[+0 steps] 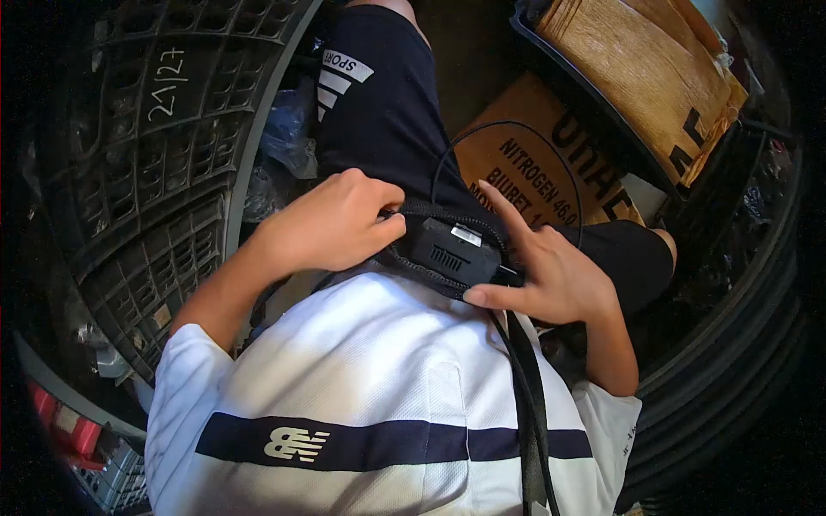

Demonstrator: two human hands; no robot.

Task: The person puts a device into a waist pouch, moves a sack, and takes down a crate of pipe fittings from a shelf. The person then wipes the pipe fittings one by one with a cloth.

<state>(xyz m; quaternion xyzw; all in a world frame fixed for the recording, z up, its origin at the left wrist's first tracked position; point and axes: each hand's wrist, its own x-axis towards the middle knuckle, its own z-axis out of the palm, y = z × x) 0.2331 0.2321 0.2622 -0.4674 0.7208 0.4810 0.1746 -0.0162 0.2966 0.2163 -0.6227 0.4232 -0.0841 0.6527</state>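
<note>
- a black zippered pouch (403,261) lies open at the person's waist, across the lap, between the two hands.
- inside its opening sits a black device (454,254) with a row of narrow slots and a small white label (466,235) near its upper edge.
- the left hand (331,222) is nearly closed, thumb and forefinger pinching the pouch's zippered edge at its left end.
- the right hand (559,271) is spread wide at the other end, its thumb on the pouch's lower edge and its forefinger stretched out, pointing away from the body.
- a thin black cable (527,124) loops out over the shorts and the brown packaging beyond.
- a black strap (527,404) runs from the pouch down over the white shirt (344,378), which has a dark band across the chest.
- dark shorts (379,112) with white stripes and lettering cover the thighs.
- between the legs lies brown packaging (503,150) printed "nitrogen 46.0" and "biuret".
- at upper right, folded brown sacks (632,69) lie in a dark tray (585,82).
- at left stands a grey plastic crate (146,172) marked "21/27", with crumpled clear plastic (291,129) between it and the shorts.
</note>
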